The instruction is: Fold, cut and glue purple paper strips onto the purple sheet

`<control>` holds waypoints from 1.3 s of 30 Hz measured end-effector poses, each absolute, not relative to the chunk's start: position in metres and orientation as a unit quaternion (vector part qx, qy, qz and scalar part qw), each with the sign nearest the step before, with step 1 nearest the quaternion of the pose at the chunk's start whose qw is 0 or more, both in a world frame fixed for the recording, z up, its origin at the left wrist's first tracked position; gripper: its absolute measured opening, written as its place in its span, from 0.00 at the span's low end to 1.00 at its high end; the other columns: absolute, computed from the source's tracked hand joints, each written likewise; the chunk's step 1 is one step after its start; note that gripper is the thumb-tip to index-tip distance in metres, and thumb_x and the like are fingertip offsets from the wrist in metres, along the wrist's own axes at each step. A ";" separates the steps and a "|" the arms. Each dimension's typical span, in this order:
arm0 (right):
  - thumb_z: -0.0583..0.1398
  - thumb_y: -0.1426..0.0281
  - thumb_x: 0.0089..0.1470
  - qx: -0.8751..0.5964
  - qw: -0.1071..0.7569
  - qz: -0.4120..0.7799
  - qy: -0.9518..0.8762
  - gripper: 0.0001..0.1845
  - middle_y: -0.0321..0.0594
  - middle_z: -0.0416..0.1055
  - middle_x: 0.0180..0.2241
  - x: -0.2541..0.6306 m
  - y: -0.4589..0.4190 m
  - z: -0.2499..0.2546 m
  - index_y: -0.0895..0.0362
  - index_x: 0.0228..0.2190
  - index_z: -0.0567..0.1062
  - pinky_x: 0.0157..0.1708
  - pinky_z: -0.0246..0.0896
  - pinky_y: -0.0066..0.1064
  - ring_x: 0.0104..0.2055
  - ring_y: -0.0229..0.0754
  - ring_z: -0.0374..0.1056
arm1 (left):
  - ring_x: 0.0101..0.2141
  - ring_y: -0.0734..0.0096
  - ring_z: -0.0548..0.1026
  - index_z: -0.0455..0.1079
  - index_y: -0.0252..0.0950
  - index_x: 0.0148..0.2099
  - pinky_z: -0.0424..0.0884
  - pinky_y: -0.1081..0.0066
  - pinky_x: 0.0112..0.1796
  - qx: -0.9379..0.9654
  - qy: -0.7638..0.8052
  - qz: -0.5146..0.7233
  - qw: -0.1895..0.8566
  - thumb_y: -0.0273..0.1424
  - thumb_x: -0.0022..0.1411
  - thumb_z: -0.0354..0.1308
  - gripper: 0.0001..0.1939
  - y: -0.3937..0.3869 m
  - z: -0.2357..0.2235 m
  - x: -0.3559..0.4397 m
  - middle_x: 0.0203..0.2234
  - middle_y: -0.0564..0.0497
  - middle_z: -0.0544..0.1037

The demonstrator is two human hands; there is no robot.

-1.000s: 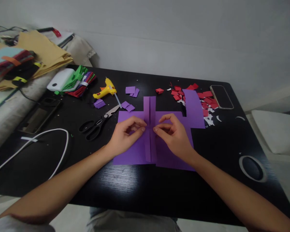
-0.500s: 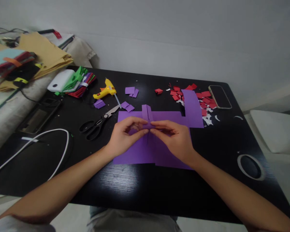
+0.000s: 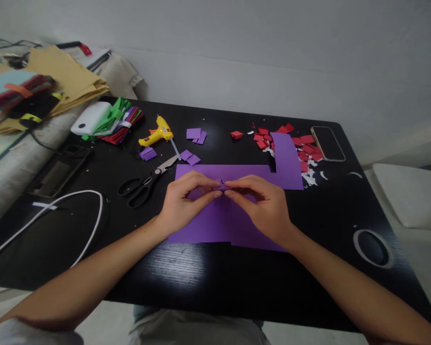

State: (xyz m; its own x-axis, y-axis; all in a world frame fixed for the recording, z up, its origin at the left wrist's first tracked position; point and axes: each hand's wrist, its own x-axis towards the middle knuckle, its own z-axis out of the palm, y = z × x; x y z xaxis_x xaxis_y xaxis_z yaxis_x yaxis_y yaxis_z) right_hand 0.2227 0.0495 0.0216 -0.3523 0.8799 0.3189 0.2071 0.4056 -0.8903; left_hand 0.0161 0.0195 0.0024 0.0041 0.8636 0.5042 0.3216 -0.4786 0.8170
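A small folded purple paper piece (image 3: 221,186) is pinched between my two hands, mostly covered by the fingertips. My left hand (image 3: 187,199) grips its left end with thumb and forefinger. At its right end, my right hand (image 3: 260,203) holds it the same way. Beneath both hands a large purple paper sheet (image 3: 201,230) lies on the black table. A purple paper strip (image 3: 287,163) lies at the right, by the sheet's upper right corner.
Left of the sheet lie black-handled scissors (image 3: 141,187) and a yellow glue gun (image 3: 158,133). Small folded purple pieces (image 3: 190,157) rest behind it. Red paper scraps (image 3: 307,146), a phone (image 3: 328,143) and a tape roll (image 3: 373,248) are on the right. A white cable (image 3: 93,230) curves at left.
The purple piece stood up with its creased upper part showing behind my fingers; now it is folded or tilted, with only a thin edge visible. My hands have hardly moved.
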 end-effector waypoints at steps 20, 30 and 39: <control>0.70 0.65 0.57 -0.426 0.368 0.447 -0.695 0.07 0.38 0.84 0.39 0.225 0.056 0.019 0.51 0.40 0.85 0.42 0.75 0.37 0.41 0.45 0.80 | 0.28 0.74 0.76 0.80 0.37 0.43 0.73 0.74 0.31 0.551 0.495 0.531 0.412 0.36 0.61 0.71 0.11 0.023 0.002 0.014 0.30 0.51 0.81; 0.74 0.60 0.50 -0.414 0.431 0.571 -0.563 0.13 0.37 0.82 0.32 0.225 0.062 0.025 0.54 0.34 0.84 0.35 0.80 0.35 0.31 0.41 0.78 | 0.21 0.73 0.77 0.76 0.35 0.38 0.72 0.73 0.27 0.519 0.522 0.529 0.423 0.43 0.64 0.68 0.15 0.025 0.006 0.010 0.20 0.53 0.78; 0.74 0.59 0.51 -0.440 0.437 0.556 -0.554 0.12 0.38 0.82 0.30 0.224 0.060 0.027 0.54 0.33 0.85 0.34 0.82 0.37 0.30 0.42 0.79 | 0.21 0.72 0.78 0.76 0.35 0.36 0.74 0.72 0.27 0.518 0.513 0.538 0.424 0.44 0.63 0.69 0.16 0.025 0.007 0.011 0.21 0.53 0.80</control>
